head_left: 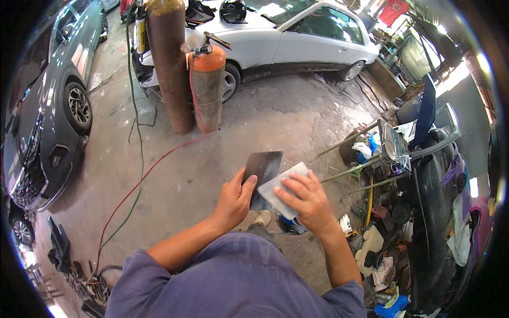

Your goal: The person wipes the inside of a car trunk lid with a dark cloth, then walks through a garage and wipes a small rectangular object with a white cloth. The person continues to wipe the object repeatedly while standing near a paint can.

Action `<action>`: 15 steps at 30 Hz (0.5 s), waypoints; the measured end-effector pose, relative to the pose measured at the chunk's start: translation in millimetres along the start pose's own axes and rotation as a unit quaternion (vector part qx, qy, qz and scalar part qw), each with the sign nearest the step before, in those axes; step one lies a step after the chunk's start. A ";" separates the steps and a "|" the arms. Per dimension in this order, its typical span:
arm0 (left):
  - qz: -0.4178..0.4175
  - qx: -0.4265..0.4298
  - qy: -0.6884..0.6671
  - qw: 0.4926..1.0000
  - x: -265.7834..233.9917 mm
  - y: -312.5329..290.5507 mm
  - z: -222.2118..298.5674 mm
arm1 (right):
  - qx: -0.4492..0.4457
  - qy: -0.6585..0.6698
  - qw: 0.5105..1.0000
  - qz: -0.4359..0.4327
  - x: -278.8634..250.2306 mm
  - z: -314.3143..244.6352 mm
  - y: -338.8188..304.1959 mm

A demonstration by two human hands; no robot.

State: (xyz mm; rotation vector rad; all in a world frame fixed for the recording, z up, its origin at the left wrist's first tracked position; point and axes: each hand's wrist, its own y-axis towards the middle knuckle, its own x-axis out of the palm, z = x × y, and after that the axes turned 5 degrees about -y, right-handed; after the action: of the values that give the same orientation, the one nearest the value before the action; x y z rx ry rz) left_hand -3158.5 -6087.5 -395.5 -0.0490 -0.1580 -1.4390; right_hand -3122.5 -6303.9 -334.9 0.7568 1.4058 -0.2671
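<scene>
In front of my belly, my left hand (237, 194) grips a dark, flat rectangular panel (266, 165) by its left edge, thumb lying on the face. A pale, whitish rectangular pad (295, 172) is in my right hand (313, 204), whose fingers are bent over its upper face; the thumb is hidden. The pad overlaps the panel's right side in this view, and I cannot tell if the two touch. Beneath them my shoe (262, 217) shows on the floor, with a dark and blue object (290, 225) beside it, partly covered by my right hand.
A tall brown gas cylinder (169, 74) and an orange-topped one (208, 90) stand ahead. Red (165, 153) and green hoses (139, 153) cross the floor. A white car (297, 42) is beyond, a dark car (55, 106) at left. Car parts and clutter (379, 238) crowd the right.
</scene>
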 end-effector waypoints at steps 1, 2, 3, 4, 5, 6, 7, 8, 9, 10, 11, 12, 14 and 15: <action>0.006 0.012 0.002 1.000 1.5 2.6 -0.3 | -0.009 0.011 1.000 0.003 2.5 -4.7 -2.3; 0.014 0.022 0.004 1.000 3.4 4.0 -2.2 | -0.018 0.023 1.000 0.005 6.2 -8.7 -5.4; 0.022 0.032 0.006 0.999 4.7 5.4 -2.9 | -0.027 0.017 0.999 0.000 9.6 -11.2 -7.2; 0.030 0.034 0.007 0.999 5.2 7.0 -2.8 | -0.035 0.036 0.999 -0.005 11.4 -14.8 -8.0; 0.039 0.039 0.010 0.998 4.8 12.1 -0.3 | -0.044 0.054 0.998 -0.008 12.2 -17.1 -5.2; 0.048 0.044 0.012 0.998 4.1 17.8 2.4 | -0.054 0.072 0.996 -0.011 13.3 -20.0 -2.6; 0.060 0.062 0.006 0.996 3.2 24.1 7.0 | -0.065 0.087 0.994 -0.024 16.6 -23.7 -1.7; 0.067 0.078 0.000 0.995 2.6 30.2 12.0 | -0.059 0.096 0.993 -0.036 23.2 -24.4 -4.9; 0.076 0.093 -0.006 0.993 1.3 32.2 14.3 | -0.056 0.107 0.991 -0.050 34.1 -25.9 -11.8; 0.067 0.096 0.015 0.993 -2.2 33.9 17.1 | -0.051 0.118 0.990 -0.064 41.6 -28.3 -18.6; 0.067 0.100 0.037 0.992 -7.9 35.7 21.3 | -0.031 0.151 0.986 -0.068 39.7 -28.0 -19.8; 0.066 0.105 0.059 0.991 -11.5 37.2 23.1 | -0.016 0.160 0.987 -0.011 38.1 -26.7 -17.9; 0.071 0.044 -0.091 0.992 -10.3 42.5 13.7 | 0.022 0.178 0.978 0.104 21.9 -32.6 -13.1; 0.067 0.012 -0.164 0.984 -7.1 44.5 10.4 | 0.018 0.215 0.969 0.123 7.7 -36.8 -5.8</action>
State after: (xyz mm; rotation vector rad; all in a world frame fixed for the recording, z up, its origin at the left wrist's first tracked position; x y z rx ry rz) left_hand -3116.2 -6073.3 -383.4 -0.2722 -0.4344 -1.2858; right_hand -3153.5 -6283.5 -343.3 1.0528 1.6946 0.0734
